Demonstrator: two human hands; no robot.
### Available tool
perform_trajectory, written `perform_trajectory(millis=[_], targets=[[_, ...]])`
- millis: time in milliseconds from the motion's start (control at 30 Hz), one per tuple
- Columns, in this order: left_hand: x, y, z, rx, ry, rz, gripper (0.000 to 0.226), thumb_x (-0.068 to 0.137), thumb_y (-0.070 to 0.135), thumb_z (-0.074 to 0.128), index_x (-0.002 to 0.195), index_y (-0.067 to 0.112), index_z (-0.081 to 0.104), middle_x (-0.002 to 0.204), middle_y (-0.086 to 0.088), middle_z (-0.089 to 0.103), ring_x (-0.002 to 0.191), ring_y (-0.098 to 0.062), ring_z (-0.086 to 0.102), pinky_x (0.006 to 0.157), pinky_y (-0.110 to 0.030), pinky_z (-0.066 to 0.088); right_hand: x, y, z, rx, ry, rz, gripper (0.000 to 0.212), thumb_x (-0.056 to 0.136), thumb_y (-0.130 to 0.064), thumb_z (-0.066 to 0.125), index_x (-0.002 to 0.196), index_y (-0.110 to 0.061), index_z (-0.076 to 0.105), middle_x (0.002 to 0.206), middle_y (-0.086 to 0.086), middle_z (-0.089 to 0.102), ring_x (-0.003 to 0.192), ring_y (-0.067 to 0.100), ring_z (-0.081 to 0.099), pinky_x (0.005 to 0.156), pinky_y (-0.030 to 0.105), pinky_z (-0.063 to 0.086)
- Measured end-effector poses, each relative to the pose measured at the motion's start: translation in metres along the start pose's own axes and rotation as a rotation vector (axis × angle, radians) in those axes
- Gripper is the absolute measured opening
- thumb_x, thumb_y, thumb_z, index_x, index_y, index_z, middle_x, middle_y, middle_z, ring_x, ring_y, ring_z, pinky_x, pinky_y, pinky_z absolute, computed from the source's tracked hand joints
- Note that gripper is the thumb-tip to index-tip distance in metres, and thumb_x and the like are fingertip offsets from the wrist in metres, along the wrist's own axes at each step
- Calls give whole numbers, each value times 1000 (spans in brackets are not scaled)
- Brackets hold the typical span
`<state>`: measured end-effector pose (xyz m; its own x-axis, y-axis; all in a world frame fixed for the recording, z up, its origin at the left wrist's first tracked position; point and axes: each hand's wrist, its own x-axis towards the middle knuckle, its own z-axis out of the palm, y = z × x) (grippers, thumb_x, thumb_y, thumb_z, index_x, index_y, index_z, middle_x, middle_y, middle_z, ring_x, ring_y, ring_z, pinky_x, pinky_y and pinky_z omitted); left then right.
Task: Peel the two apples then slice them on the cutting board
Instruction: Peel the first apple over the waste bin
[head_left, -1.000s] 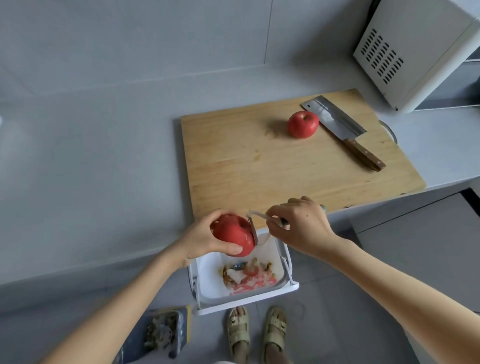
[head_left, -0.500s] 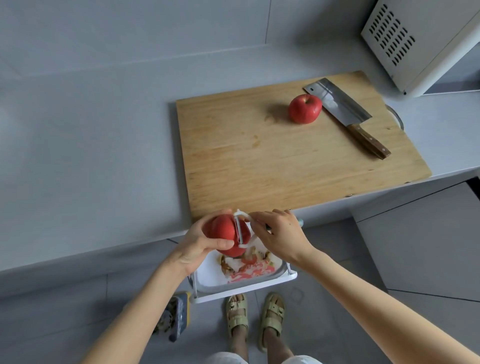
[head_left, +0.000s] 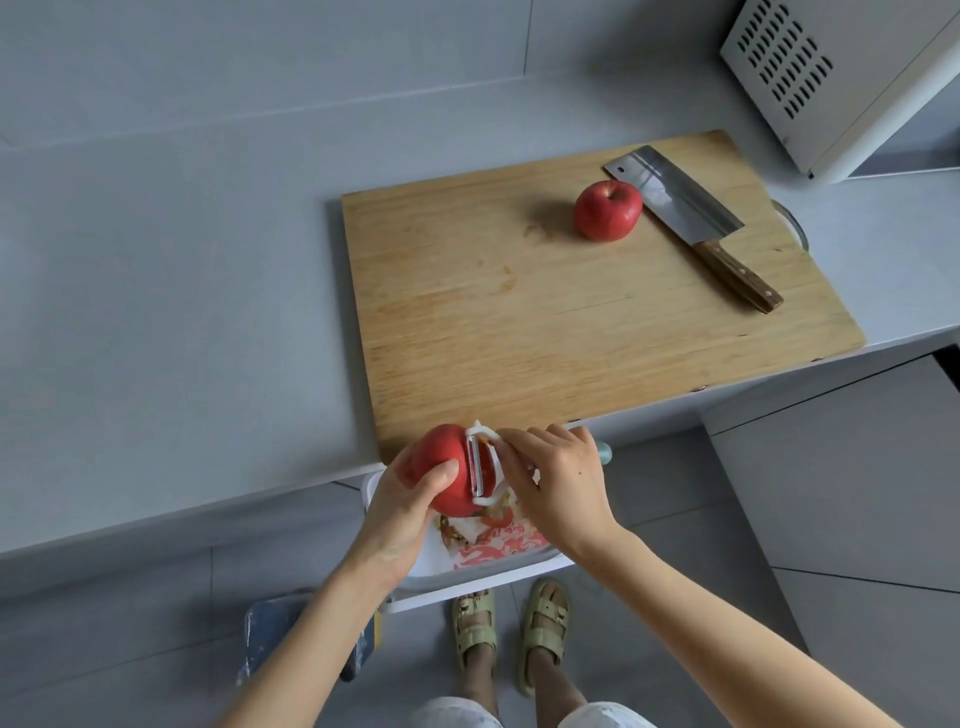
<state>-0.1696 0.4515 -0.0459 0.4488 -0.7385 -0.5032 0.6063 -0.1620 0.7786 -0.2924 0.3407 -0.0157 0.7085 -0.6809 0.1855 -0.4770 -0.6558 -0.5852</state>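
My left hand (head_left: 405, 512) grips a red apple (head_left: 441, 457) just past the counter's front edge, above a white bin. My right hand (head_left: 558, 478) holds a white peeler (head_left: 480, 467), whose blade lies against the apple's right side. A second red apple (head_left: 607, 209), unpeeled, sits at the far right of the wooden cutting board (head_left: 519, 322). A cleaver (head_left: 691, 218) with a wooden handle lies beside that apple on the board.
A white bin (head_left: 498, 571) below the counter edge holds red peel strips. A white microwave (head_left: 841, 78) stands at the back right. The grey counter (head_left: 182, 286) stretches left of the board. A blue object (head_left: 275, 634) lies on the floor near my sandalled feet.
The peeler blade has shifted across the apple's right side and turned upright. Both hands stay over the bin at the counter edge. The camera view has moved slightly.
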Motion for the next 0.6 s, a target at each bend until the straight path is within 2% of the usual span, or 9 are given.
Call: perform_trajectory(millis=[133,233,300,400,533,600], targets=[[-4,-6,-1,-63,-12,-52,45,75,31,68,117,15,66,112,-17,67,104,-27,63,92,-45,49,-2,-1,6,4,-27,-46,28,93,-29,47,86,-19,71,61,-8,61,57,19,52,60,35,39],[-6,-8,-5,-56,-4,-89,32,79,29,60,108,21,72,108,-13,69,102,-24,65,88,-39,53,-4,1,8,-24,-62,-69,20,92,-27,54,87,-19,72,60,-7,61,58,19,53,60,36,38],[-8,-9,-5,-42,-11,-115,30,79,32,59,104,25,73,106,-10,71,99,-20,66,84,-36,54,-6,2,9,-21,-73,-78,18,91,-26,56,86,-19,72,59,-7,61,57,20,53,59,35,38],[-11,-10,-9,-49,-4,-178,32,78,36,61,105,22,72,110,-14,69,101,-24,65,81,-37,55,-8,2,10,-1,-90,-100,14,89,-22,60,86,-17,73,56,-7,59,54,21,51,58,37,40],[-13,-11,-17,-62,-1,-258,52,79,39,63,124,13,59,121,-18,63,111,-29,61,82,-37,55,-8,3,9,27,-118,-142,16,89,-22,59,83,-16,72,54,-5,57,52,22,50,57,39,41],[-14,-11,-19,-77,-19,-293,44,80,40,64,119,18,63,120,-16,64,112,-29,61,84,-39,54,-7,3,8,38,-148,-170,19,90,-23,57,83,-15,72,55,-5,57,53,22,50,57,40,41]])
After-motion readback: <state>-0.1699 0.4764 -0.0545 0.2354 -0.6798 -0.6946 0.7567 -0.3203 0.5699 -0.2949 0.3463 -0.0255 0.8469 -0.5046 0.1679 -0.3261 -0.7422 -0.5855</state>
